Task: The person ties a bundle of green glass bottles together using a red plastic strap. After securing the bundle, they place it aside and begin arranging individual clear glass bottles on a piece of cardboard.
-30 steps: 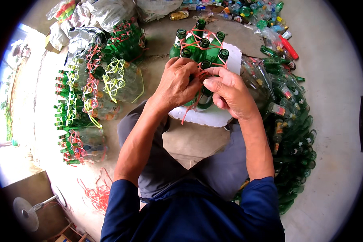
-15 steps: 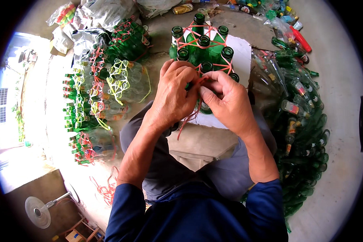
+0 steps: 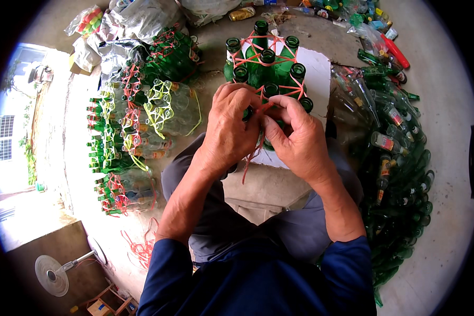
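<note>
A cluster of several green glass bottles (image 3: 268,57) stands upright in front of me, red plastic twine (image 3: 253,53) woven round and between the necks. My left hand (image 3: 230,124) is closed on the twine at the near side of the cluster, fingers bent down beside a bottle neck. Opposite it, my right hand (image 3: 296,134) pinches the same twine between thumb and forefinger. Loose red ends hang below the fingers. Both hands partly hide the nearest bottles. A white board (image 3: 316,73) lies beneath the cluster.
At left stand rows of bottles (image 3: 108,137) tied with red and yellow twine. A large heap of loose bottles (image 3: 395,174) lies at right. Tangled red twine (image 3: 141,247) is on the floor near a standing fan (image 3: 51,275). Plastic bags (image 3: 142,21) sit at the far left.
The view has shifted slightly, so everything appears a little lower and to the right. Both hands keep hold of the twine, with the fingers only slightly moved.
</note>
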Demonstrator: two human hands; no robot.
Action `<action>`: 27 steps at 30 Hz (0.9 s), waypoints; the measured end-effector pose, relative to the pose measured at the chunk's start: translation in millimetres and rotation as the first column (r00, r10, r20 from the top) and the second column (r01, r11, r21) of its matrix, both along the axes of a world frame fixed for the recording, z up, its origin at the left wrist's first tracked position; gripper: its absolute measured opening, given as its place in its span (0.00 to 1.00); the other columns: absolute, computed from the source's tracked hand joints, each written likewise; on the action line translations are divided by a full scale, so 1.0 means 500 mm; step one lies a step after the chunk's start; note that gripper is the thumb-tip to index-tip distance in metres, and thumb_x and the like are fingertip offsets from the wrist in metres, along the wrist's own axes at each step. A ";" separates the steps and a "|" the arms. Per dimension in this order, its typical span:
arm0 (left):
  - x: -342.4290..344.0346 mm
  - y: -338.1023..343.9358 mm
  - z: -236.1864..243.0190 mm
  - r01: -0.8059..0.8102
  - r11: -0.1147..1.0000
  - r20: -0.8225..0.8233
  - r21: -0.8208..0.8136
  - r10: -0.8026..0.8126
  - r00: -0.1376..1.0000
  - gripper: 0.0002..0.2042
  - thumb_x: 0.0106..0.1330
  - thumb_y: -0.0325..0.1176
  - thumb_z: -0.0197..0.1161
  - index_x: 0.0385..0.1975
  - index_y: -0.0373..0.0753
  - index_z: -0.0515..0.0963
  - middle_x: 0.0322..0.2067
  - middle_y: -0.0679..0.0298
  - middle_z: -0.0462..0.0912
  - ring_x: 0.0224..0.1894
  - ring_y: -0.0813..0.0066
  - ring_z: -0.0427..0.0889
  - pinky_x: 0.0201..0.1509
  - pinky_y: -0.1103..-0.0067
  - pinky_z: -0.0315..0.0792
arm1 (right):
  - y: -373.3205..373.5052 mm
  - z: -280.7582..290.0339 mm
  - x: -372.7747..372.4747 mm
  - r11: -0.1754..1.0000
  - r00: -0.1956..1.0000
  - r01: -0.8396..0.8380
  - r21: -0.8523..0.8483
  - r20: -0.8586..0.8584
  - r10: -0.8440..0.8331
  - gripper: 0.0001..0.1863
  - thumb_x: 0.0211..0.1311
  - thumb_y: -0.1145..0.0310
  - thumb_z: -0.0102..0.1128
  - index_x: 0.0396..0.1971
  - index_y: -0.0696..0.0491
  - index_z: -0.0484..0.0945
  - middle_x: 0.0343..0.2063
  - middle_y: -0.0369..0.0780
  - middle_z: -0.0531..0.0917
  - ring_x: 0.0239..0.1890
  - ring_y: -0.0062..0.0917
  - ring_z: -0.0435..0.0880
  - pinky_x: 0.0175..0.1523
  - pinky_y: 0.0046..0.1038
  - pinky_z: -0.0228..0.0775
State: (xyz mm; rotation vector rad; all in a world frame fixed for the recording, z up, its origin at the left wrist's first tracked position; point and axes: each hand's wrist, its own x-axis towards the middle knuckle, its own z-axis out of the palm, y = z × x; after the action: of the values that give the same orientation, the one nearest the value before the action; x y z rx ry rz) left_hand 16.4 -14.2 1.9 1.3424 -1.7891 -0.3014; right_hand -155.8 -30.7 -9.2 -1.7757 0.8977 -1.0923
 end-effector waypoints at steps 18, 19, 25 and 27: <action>-0.003 0.008 -0.011 -0.073 0.991 -0.261 0.110 0.099 0.960 0.09 0.56 0.18 0.71 0.34 0.34 0.79 0.44 0.59 0.85 0.50 0.69 0.83 0.58 0.71 0.76 | 0.001 -0.001 0.005 0.943 0.983 0.134 -0.306 -0.080 -0.165 0.09 0.60 0.74 0.72 0.38 0.55 0.81 0.32 0.41 0.85 0.29 0.36 0.86 0.30 0.35 0.77; -0.001 0.009 -0.012 -0.054 0.990 -0.303 0.134 0.093 0.949 0.09 0.57 0.18 0.70 0.34 0.33 0.79 0.44 0.61 0.84 0.49 0.71 0.83 0.56 0.72 0.77 | -0.001 -0.001 0.005 0.924 0.981 0.142 -0.354 -0.076 -0.180 0.10 0.59 0.74 0.73 0.39 0.55 0.81 0.33 0.41 0.84 0.29 0.36 0.86 0.30 0.35 0.77; -0.004 0.013 0.007 0.065 0.937 -0.623 0.344 0.176 0.762 0.09 0.60 0.18 0.68 0.37 0.34 0.77 0.40 0.66 0.82 0.43 0.80 0.81 0.48 0.80 0.78 | 0.000 0.002 0.010 0.911 0.977 0.161 -0.378 -0.069 -0.202 0.11 0.55 0.75 0.75 0.38 0.54 0.83 0.31 0.40 0.81 0.28 0.35 0.85 0.29 0.35 0.76; -0.002 0.012 0.017 0.138 0.911 -0.711 0.388 0.201 0.673 0.10 0.59 0.19 0.69 0.37 0.35 0.77 0.36 0.67 0.82 0.42 0.81 0.80 0.51 0.80 0.75 | -0.001 0.004 0.009 0.913 0.977 0.161 -0.374 -0.073 -0.202 0.12 0.53 0.75 0.75 0.37 0.54 0.83 0.30 0.39 0.81 0.27 0.35 0.85 0.29 0.35 0.76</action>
State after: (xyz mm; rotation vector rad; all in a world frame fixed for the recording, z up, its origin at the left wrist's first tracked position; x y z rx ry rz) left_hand 15.3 -8.2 10.5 1.2551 -1.0141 -1.1016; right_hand -151.1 -31.2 -7.3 -2.1065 0.9903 -1.3634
